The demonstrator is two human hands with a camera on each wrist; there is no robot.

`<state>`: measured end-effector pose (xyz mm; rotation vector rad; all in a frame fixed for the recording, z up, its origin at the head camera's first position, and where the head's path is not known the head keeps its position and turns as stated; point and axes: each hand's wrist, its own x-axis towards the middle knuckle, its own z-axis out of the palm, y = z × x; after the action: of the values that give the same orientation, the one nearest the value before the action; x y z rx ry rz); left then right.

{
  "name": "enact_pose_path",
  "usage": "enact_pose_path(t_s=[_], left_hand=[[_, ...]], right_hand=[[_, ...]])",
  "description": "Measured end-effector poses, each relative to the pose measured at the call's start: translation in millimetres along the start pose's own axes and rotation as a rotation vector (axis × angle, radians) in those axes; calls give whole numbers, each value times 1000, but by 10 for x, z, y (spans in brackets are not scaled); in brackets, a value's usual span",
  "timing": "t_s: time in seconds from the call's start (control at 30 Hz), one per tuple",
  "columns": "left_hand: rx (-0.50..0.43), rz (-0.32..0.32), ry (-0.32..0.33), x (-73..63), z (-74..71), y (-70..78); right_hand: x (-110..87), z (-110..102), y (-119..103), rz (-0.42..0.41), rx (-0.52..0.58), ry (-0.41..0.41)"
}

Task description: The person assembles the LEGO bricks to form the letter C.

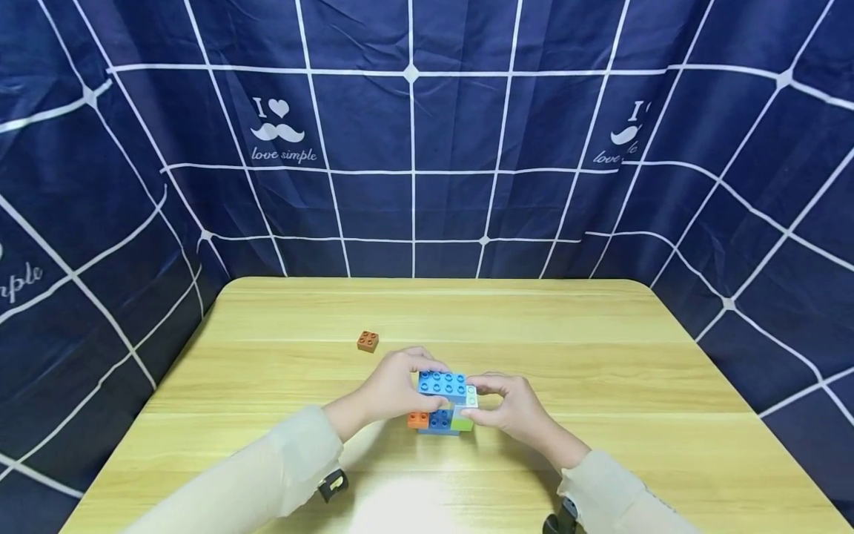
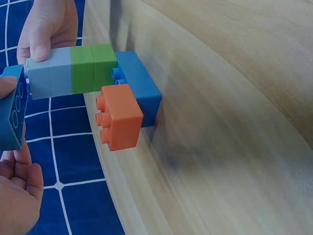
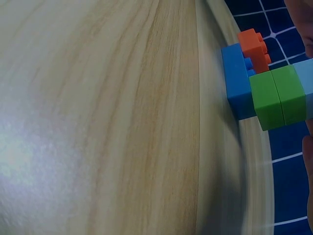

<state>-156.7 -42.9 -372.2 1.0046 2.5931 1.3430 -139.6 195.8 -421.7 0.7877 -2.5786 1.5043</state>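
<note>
There's the pale cream left sleeve (image 1: pixel 247 475) at half past seven, matching right sleeve (image 1: pixel 617 493) at half past four! Left hand (image 1: pixel 396 383) bare, right hand (image 1: pixel 520 410) bare, and look: black left fitting (image 1: pixel 335 483) at its cuff's five o'clock, black right fitting (image 1: pixel 564 518) at seven!

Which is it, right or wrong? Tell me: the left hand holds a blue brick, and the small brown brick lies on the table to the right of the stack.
Wrong on one point: in the head view the small brown brick lies to the left of the stack. The left hand does hold a blue brick.
</note>
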Motion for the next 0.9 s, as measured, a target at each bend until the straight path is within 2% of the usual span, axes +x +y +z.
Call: enact_pose_path(t_s=[0.47, 0.63, 0.9], left_hand=[[-16, -57, -37, 19, 20, -5], [14, -45, -42, 32, 11, 26], [45, -45, -61, 44, -5, 58]], right_hand=[[13, -9, -56, 10, 25, -17], [11, -12, -63, 26, 6, -13], [-3, -13, -14, 4, -38, -1]])
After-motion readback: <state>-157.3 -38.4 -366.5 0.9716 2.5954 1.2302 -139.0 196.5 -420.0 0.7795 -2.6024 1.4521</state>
